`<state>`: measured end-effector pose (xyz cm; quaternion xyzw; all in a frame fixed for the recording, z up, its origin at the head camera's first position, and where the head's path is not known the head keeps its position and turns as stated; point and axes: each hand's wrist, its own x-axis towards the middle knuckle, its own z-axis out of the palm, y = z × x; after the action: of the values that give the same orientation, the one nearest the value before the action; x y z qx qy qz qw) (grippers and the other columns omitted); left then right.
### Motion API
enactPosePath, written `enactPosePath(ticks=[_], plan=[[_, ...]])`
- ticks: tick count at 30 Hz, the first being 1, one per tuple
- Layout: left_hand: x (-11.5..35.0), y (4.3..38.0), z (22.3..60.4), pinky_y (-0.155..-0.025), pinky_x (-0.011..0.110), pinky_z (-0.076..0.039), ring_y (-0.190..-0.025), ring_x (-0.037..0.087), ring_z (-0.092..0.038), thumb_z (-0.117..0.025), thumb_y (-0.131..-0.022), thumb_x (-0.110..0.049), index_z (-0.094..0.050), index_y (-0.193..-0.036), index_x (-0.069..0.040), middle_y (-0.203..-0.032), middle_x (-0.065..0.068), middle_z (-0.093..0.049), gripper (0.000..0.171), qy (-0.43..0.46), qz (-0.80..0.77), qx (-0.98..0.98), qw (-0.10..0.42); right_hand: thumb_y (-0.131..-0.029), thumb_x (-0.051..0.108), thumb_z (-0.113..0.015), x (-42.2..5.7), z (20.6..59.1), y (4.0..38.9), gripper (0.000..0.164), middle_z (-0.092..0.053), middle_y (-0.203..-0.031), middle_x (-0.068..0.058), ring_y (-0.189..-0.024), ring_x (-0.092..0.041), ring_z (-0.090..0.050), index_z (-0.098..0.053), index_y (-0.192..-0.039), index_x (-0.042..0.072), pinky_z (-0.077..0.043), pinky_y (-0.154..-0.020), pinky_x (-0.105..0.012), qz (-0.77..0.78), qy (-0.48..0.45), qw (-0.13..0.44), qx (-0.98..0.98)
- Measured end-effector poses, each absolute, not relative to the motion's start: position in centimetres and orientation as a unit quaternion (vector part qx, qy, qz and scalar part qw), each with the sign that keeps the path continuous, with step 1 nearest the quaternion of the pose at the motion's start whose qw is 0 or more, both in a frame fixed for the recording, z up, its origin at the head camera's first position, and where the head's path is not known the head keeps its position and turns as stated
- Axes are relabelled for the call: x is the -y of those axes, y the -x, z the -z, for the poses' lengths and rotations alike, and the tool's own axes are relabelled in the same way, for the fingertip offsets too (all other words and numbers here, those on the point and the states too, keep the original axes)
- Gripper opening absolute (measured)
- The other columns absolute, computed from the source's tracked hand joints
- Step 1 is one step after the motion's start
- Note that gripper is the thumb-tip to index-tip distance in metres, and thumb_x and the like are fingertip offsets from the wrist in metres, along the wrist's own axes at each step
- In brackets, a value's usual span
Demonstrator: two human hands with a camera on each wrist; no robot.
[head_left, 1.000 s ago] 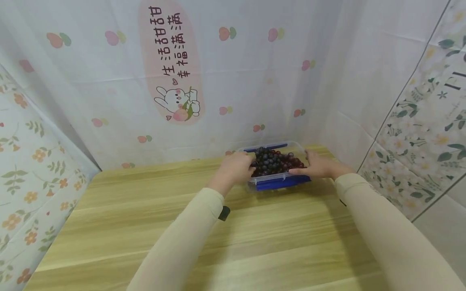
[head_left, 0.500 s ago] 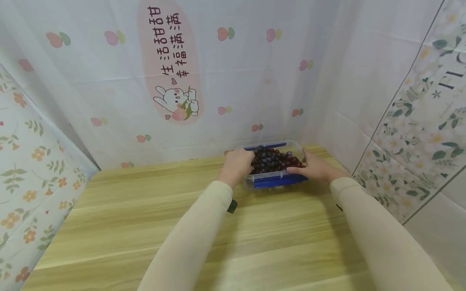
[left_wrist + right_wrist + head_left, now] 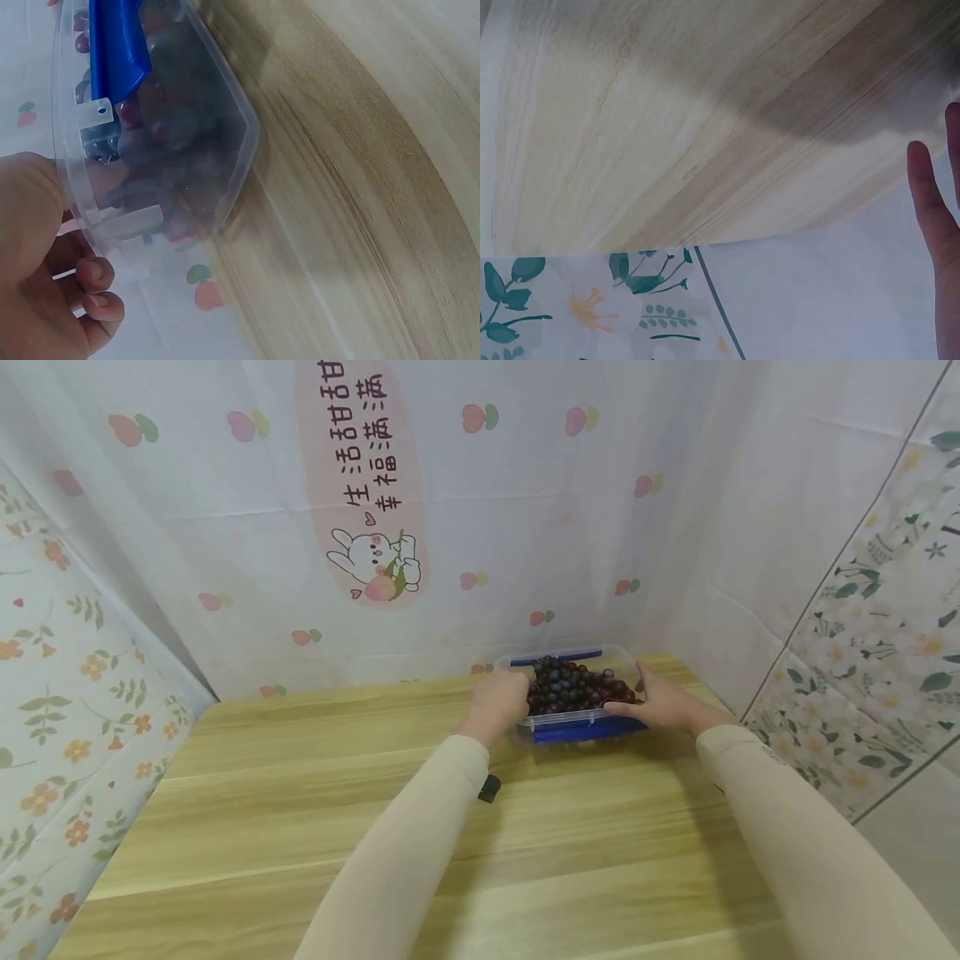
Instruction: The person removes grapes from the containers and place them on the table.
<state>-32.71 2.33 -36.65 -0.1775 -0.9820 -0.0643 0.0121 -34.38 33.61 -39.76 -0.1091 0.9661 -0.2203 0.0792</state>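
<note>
A clear plastic food storage box [image 3: 590, 732] with blue side latches stands at the back right of the table, its lid off. It holds a heap of dark purple and reddish grapes [image 3: 570, 687]. My left hand [image 3: 498, 700] grips the box's left end. In the left wrist view, that hand's thumb [image 3: 30, 210] reaches over the rim while its curled fingers [image 3: 97, 289] lie outside the wall. At the right end my right hand [image 3: 660, 700] rests its thumb along the front right rim. In the right wrist view, its visible fingers [image 3: 924, 180] are straight.
The wood-grain table [image 3: 315, 827] extends forward and left of the box. A white fruit-print curtain [image 3: 480, 510] hangs right behind it, and a flowered curtain [image 3: 877, 610] closes the right side. A small black object [image 3: 489, 788] shows beside the left cuff.
The left hand has turned and settled around the box's left end, and its forearm has swung right. The right hand has stayed at its end. The head view has shifted slightly.
</note>
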Motion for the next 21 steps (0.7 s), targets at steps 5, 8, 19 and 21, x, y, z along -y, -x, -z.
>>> enactPosePath(ticks=[5, 8, 19, 21], plan=[[-2.48, 32.47, 36.81, -0.06, 0.035, -0.056, -0.072, 0.014, -0.059, -0.063, -0.104, -0.015, -0.074, -0.099, -0.015, -0.093, 0.001, -0.072, 0.013, 0.189, 0.03, 0.981, 0.019, -0.094, 0.074, -0.062, -33.49, 39.67, 34.02, 0.128, -0.048, -0.149, -0.038, -0.131, -0.052, -0.056, 0.007, -0.167, -0.006, -0.045, -0.11, -0.069, 0.22, 0.107, 0.076, -0.967], [-2.48, 32.26, 36.82, -0.064, 0.04, -0.06, -0.077, 0.016, -0.064, -0.059, -0.106, -0.014, -0.075, -0.098, -0.016, -0.097, 0.002, -0.074, 0.018, 0.199, 0.017, 0.98, 0.023, -0.095, 0.074, -0.062, -33.52, 39.68, 33.91, 0.127, -0.048, -0.148, -0.037, -0.13, -0.051, -0.056, 0.005, -0.167, -0.007, -0.045, -0.11, -0.069, 0.216, 0.106, 0.078, -0.968], [-2.49, 32.16, 36.63, -0.085, 0.042, -0.063, -0.111, 0.023, -0.072, -0.056, -0.11, -0.021, -0.066, -0.14, -0.018, -0.12, 0.003, -0.077, 0.032, 0.242, -0.021, 0.969, 0.055, -0.095, 0.074, -0.062, -33.44, 39.49, 34.2, 0.127, -0.045, -0.151, -0.039, -0.135, -0.054, -0.053, 0.008, -0.168, -0.004, -0.042, -0.112, -0.071, 0.226, 0.113, 0.087, -0.964], [-2.48, 32.19, 36.23, -0.094, 0.043, -0.061, -0.122, 0.025, -0.068, -0.056, -0.111, -0.024, -0.059, -0.15, -0.017, -0.131, 0.003, -0.074, 0.04, 0.245, -0.02, 0.967, 0.059, -0.095, 0.074, -0.062, -33.43, 39.46, 34.26, 0.127, -0.045, -0.151, -0.039, -0.135, -0.054, -0.053, 0.008, -0.168, -0.003, -0.043, -0.112, -0.07, 0.227, 0.115, 0.085, -0.963]])
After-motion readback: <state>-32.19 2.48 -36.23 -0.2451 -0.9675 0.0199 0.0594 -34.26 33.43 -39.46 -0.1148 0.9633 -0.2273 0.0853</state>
